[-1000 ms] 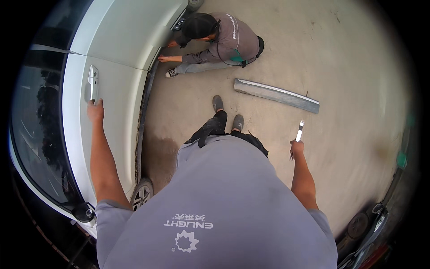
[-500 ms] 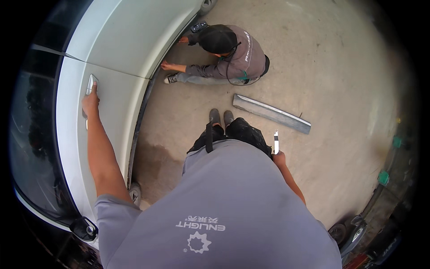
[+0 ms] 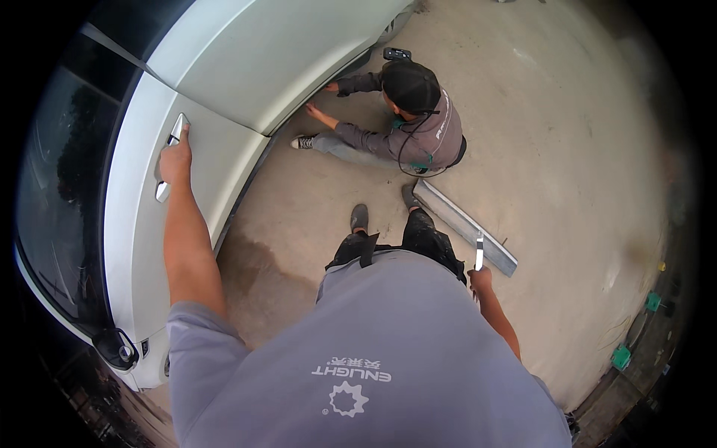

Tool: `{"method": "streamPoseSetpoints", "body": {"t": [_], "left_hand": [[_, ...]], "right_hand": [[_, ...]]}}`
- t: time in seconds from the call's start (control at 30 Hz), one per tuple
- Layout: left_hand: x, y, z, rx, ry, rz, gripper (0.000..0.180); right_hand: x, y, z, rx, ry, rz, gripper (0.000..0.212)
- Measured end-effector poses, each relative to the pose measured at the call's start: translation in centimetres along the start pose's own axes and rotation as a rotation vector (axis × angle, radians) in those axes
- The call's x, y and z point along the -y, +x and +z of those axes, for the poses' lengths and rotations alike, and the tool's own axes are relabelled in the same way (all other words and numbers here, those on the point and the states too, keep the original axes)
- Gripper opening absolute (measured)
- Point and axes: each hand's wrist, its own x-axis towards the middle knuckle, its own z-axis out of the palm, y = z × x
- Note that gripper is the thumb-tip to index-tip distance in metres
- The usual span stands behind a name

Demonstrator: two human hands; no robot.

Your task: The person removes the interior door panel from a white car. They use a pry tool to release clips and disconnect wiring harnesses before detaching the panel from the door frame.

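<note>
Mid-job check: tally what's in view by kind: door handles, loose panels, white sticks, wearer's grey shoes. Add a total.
Door handle, under the left hand: 1
Loose panel: 1
White stick, in the right hand: 1
Wearer's grey shoes: 2
Total: 5

The left fingers (image 3: 184,135) partly hide the door handle (image 3: 178,125); the top edge crops the car (image 3: 261,67).

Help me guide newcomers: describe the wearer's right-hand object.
Start at the pale car; right of it, a long grey panel lies on the floor. The wearer's right hand holds a slim white object, visually overlapping that panel but far shorter.
</note>
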Motion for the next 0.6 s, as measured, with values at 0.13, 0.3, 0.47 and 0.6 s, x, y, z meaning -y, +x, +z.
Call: {"method": "streamPoseSetpoints", "body": {"t": [0.13,0.3,0.47,0.6], "left_hand": [[0.5,-4.4,1.8,-0.096,0.011,0.008,0.106],[1.8,-13.3,4.4,-0.1,0.05,0.079,0.106],[8.7,-24.7,3.9,-0.044,0.017,0.069,0.096],[14.0,-36.5,3.1,-0.016,-0.018,0.133,0.08]], "right_hand": [[0.3,5.0,-0.4,0.094,-0.074,-0.054,0.013],[-6.5,16.9,-1.1,0.126,-0.455,-0.311,0.024],[2.3,21.0,-3.6,0.264,-0.51,-0.178,0.026],[8.1,27.2,-8.2,0.316,-0.774,-0.12,0.032]]}}
